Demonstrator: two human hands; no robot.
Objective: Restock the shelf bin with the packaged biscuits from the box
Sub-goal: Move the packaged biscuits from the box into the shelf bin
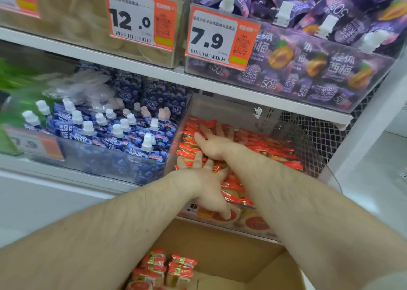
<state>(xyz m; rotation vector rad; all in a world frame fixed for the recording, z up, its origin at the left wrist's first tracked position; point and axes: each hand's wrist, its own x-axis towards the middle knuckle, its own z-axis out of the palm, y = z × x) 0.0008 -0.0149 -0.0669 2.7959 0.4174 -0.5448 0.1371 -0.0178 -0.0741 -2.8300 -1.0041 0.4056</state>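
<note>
- Both bare forearms reach forward and up into the clear shelf bin (248,111) on the lower shelf; the bin holds a layer of red-and-orange biscuit packets (273,151).
- Left hand (209,184): fingers spread and fairly straight, palm down, lying flat on the packets near the bin's front-left corner. Thumb points down over the front edge. It presses rather than grips.
- Right hand (214,144): further back in the bin, fingers splayed and extended, palm flat on the packet layer. Nothing is pinched or curled around.
- The two wrists sit near each other, left in front of right.
- Open room: the right half of the bin toward its mesh-backed side shows packets lying lower, with clear wall visible above them; the shelf board (242,87) overhead limits height at the back.
- Left wall of the bin stands just beside the neighbouring bin of blue spouted pouches (114,131).
- Cardboard box (231,259) sits below the shelf front, flaps open; more biscuit packets lie in its left part, bare cardboard floor to the right.
- Upper shelf carries purple pouches (319,65) and price tags (220,36).
</note>
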